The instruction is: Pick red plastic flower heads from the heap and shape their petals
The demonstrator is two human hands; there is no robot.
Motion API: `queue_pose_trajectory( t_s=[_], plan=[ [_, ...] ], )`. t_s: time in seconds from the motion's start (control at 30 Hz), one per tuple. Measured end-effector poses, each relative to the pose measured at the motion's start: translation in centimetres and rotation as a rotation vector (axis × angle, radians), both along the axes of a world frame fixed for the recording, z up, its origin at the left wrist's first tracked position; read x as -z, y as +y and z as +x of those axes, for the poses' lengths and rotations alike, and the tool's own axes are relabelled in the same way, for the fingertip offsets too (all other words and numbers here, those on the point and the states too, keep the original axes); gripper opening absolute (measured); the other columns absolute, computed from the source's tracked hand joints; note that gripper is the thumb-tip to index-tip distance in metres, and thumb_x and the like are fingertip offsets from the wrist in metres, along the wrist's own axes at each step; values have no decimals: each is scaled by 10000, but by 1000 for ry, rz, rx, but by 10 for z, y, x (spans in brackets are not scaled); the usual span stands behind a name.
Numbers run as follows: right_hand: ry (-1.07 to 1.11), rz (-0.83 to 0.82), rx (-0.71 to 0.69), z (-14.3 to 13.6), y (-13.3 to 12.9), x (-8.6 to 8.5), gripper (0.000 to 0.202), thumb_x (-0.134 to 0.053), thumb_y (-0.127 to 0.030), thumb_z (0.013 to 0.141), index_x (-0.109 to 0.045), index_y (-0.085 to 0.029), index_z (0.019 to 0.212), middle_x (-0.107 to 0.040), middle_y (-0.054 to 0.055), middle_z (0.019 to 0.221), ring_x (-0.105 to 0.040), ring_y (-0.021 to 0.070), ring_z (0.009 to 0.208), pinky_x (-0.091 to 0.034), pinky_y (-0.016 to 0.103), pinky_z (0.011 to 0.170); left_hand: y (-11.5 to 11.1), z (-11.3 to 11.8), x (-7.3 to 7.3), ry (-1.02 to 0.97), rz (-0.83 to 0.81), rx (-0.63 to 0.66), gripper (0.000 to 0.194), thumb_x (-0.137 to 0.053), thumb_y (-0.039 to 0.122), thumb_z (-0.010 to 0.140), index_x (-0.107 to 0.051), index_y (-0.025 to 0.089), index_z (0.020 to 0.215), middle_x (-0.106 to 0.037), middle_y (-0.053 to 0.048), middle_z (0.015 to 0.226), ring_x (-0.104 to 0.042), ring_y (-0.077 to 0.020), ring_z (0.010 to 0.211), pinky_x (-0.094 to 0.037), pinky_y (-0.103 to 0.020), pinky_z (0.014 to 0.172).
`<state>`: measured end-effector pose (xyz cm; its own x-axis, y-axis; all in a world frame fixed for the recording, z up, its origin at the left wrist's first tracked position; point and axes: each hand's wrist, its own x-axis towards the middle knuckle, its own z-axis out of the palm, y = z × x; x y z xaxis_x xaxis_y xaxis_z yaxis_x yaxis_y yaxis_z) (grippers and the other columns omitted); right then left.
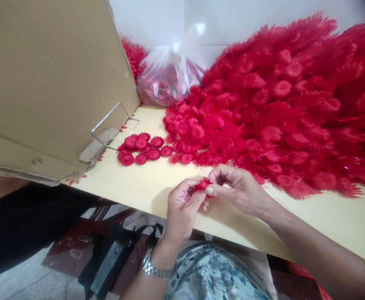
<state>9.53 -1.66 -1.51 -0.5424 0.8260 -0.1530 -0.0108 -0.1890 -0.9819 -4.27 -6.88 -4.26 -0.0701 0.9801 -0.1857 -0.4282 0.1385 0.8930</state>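
Note:
A small red artificial flower (203,183) with pointed petals is pinched between my two hands, above the near part of the pale yellow table (145,181). My left hand (184,202) grips it from the left with thumb and fingers. From the right, the thumb and forefinger of my right hand (232,187) close on its edge. Fingers hide part of the flower. Beyond my hands lies a little group of round red flowers (141,143). A large heap of similar loose red flowers (257,112) spreads to the right.
A big cardboard sheet or box side (51,83) stands at the left, with a bent metal wire frame (107,118) beside it. A tied clear plastic bag (173,79) with red pieces sits against the wall. Another person's dark clothing (29,225) shows at lower left, near a black bag (110,258).

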Motion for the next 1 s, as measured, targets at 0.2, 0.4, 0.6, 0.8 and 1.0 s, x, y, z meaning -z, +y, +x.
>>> queue_pose_trajectory(
  t_s=[0.2,0.4,0.6,0.8,1.0],
  plan=[
    [-27,42,18,-1,-4,1,231,-627,-338,789,-448,-196,755,-565,-47,556,-580,110,495,-468,246,501,-2,0,0,-77,23,85,145,-658,234,763,-643,156,885,-656,-13,762,-614,-113,627,-514,-249,621],
    [-336,435,9,-3,-11,-1,50,-471,-158,832,-493,-188,866,-586,-11,657,-575,122,587,-449,244,537,4,3,-4,-75,-89,44,81,-620,190,752,-628,112,773,-619,2,548,-579,-114,458,-498,-240,485],
    [-374,550,87,2,-13,1,63,-495,-222,859,-517,-192,909,-606,1,724,-584,124,639,-460,238,575,5,5,-7,-95,-119,-34,74,-613,189,748,-577,135,712,-619,17,541,-557,-102,430,-483,-231,462],
    [-413,679,201,3,-19,2,132,-575,-293,849,-544,-187,776,-580,-7,679,-548,107,619,-424,227,569,4,7,-3,-120,-59,-95,134,-667,191,733,-553,146,680,-617,25,580,-534,-78,493,-457,-201,488],
    [-268,406,66,0,-18,1,175,-627,-314,807,-543,-182,730,-605,-18,630,-562,110,584,-427,232,549,2,9,-2,-193,-63,-72,141,-703,187,694,-578,150,640,-603,38,542,-531,-71,466,-447,-190,476]
  ],
)
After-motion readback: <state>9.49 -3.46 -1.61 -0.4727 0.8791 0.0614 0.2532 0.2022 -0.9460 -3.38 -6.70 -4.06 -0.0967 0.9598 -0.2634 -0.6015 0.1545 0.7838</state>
